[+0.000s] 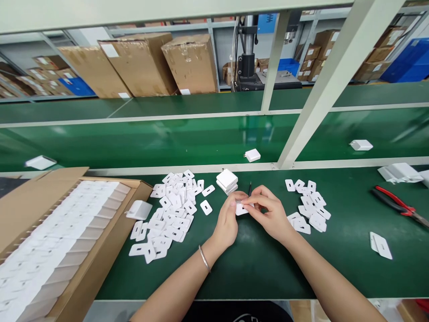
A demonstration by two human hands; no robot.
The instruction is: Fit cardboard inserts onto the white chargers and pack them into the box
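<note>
My left hand (pixel 229 218) and my right hand (pixel 271 213) meet at the middle of the green table (pixel 254 273). Between their fingertips is a small white slotted plate (pixel 241 209), which both hands pinch. Just behind the hands stands a short stack of white square blocks (pixel 227 180). A thin dark tool (pixel 250 188) shows its tip behind my fingers. To the left lies a big loose pile of white slotted plates (pixel 174 201); a smaller group of them (pixel 313 203) is right of my right hand.
An open carton (pixel 100 264) of white blocks fills the left side. White adapters lie at the carton (pixel 139 210) and on the green belt (pixel 252 155). Red-handled pliers (pixel 398 203) rest at right. A slanted metal post (pixel 321 94) rises beyond the table edge.
</note>
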